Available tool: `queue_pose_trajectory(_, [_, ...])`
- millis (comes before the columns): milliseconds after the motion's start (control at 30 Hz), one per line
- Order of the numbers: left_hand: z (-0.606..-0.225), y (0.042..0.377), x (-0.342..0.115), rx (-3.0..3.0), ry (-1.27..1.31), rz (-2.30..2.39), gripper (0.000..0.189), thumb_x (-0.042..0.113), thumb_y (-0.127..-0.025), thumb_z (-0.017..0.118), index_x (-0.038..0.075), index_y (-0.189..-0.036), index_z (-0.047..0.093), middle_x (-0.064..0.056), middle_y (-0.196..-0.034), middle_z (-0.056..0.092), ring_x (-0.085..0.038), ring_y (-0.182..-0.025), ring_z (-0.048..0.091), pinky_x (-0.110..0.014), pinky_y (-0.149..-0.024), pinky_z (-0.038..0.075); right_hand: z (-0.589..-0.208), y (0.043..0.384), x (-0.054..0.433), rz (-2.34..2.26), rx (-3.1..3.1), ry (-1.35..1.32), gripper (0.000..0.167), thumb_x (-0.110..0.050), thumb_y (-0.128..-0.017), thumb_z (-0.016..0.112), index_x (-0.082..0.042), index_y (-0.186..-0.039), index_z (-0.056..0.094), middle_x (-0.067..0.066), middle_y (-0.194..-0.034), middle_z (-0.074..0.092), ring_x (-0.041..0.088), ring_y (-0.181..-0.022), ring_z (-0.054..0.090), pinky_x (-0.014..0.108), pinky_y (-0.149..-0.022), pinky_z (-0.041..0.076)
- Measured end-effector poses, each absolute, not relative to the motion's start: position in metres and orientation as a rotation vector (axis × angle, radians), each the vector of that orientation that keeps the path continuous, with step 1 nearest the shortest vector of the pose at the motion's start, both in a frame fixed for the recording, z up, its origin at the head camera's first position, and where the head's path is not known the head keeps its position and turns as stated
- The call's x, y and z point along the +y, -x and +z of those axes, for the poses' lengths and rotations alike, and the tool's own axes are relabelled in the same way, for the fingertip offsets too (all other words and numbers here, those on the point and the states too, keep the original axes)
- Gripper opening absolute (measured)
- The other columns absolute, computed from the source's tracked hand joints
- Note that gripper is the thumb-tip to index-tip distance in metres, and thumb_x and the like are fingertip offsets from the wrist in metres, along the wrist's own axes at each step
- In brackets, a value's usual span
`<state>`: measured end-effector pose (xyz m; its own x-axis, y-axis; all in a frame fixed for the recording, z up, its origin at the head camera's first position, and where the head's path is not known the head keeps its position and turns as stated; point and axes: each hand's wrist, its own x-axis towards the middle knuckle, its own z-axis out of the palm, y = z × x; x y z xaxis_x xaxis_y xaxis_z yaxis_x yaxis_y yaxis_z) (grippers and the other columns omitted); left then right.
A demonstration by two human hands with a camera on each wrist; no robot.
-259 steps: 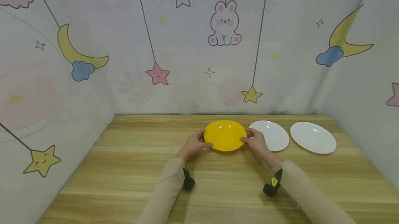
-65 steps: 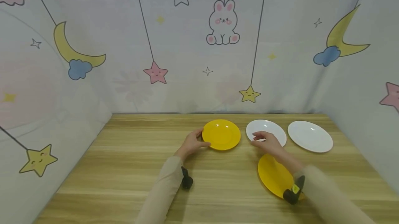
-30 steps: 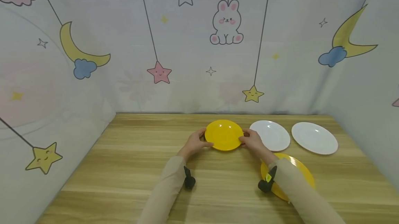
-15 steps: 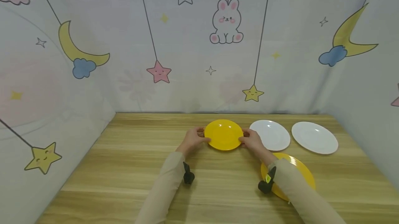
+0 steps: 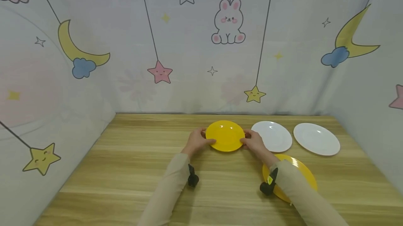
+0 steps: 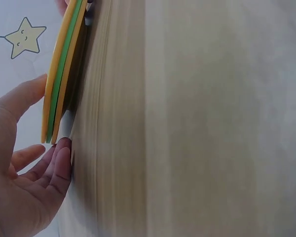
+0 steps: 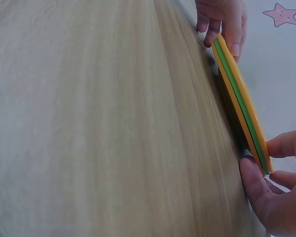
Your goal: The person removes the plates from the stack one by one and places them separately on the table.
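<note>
A small stack of round plates sits near the back middle of the table. Its top plate is yellow [image 5: 225,135], and in the left wrist view a green plate [image 6: 55,94] shows as a band between two yellow ones. My left hand [image 5: 196,141] grips the stack's left rim, thumb over the top plate and fingers at the lower edge. On the opposite side my right hand [image 5: 254,142] pinches the rim between thumb and fingers. Under my right forearm lies a separate, larger-looking yellow plate [image 5: 306,175], partly hidden by the sleeve.
Two white plates lie to the right of the stack, a nearer one [image 5: 277,136] just beyond my right hand and a farther one [image 5: 316,139]. Patterned cloth walls [image 5: 195,93] stand behind and at both sides of the wooden table [image 5: 132,170].
A yellow plate now lies at front right, absent 8.6 seconds ago. My right hand has come back left from over the white plate to the stack's rim. My left thumb has shifted slightly up the rim.
</note>
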<state>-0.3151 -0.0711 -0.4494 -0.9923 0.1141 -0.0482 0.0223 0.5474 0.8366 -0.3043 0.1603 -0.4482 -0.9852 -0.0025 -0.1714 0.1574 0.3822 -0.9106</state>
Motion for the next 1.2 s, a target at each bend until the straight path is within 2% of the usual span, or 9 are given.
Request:
queue_pose_trajectory(233, [-0.452,0.315,-0.069,2.743,-0.105,1.386,0.075,0.036,-0.07,0.077,0.0,-0.128,0.047,-0.01,-0.096,0.061,-0.02,-0.084,0.056,-0.034,-0.08,0.05,-0.448,0.304,0.161,-1.65,2.498,-0.142,0.049,-0.002,-0.085,0.054,0.005,-0.131,0.041,0.023,-0.114,0.05,0.02,-0.081,0.057,0.025,-0.066,0.055])
queue_pose_trajectory(367, [-0.452,0.316,-0.068,2.748,-0.125,1.395,0.07,0.031,-0.071,0.077,-0.001,-0.126,0.048,-0.011,-0.094,0.061,-0.02,-0.082,0.055,-0.033,-0.078,0.05,-0.448,0.303,0.161,-1.664,2.502,-0.122,0.048,-0.002,-0.085,0.055,0.006,-0.13,0.041,0.023,-0.112,0.05,0.019,-0.08,0.057,0.026,-0.065,0.055])
queue_pose_trajectory(600, [-0.451,0.319,-0.074,2.703,-0.134,1.419,0.063,0.027,-0.073,0.076,0.001,-0.124,0.051,-0.011,-0.098,0.062,-0.02,-0.086,0.057,-0.033,-0.081,0.05,-0.45,0.303,0.164,-1.617,2.504,-0.109,0.05,-0.008,-0.089,0.055,0.005,-0.134,0.037,0.024,-0.119,0.047,0.019,-0.081,0.058,0.026,-0.067,0.055])
queue_pose_trajectory(833, [-0.451,0.323,-0.082,2.711,-0.147,1.402,0.058,0.026,-0.075,0.075,0.003,-0.123,0.054,-0.008,-0.088,0.059,-0.018,-0.076,0.053,-0.026,-0.068,0.048,-0.454,0.305,0.166,-1.621,2.524,-0.025,0.043,-0.006,-0.091,0.052,0.006,-0.13,0.041,0.025,-0.117,0.049,0.015,-0.077,0.058,0.025,-0.063,0.055])
queue_pose_trajectory(1033, [-0.45,0.323,-0.083,2.721,-0.179,1.398,0.056,0.023,-0.076,0.074,0.002,-0.123,0.054,-0.006,-0.081,0.056,-0.015,-0.07,0.049,-0.02,-0.059,0.043,-0.454,0.304,0.167,-1.606,2.53,-0.016,0.042,-0.005,-0.091,0.052,0.005,-0.13,0.042,0.024,-0.116,0.05,0.017,-0.082,0.058,0.025,-0.065,0.055])
queue_pose_trajectory(1200, [-0.448,0.322,-0.083,2.719,-0.195,1.431,0.054,0.019,-0.076,0.074,0.002,-0.123,0.054,-0.007,-0.083,0.055,-0.016,-0.073,0.051,-0.022,-0.064,0.047,-0.453,0.304,0.168,-1.603,2.526,-0.011,0.043,-0.004,-0.09,0.052,0.005,-0.131,0.041,0.024,-0.117,0.049,0.021,-0.09,0.058,0.025,-0.067,0.055])
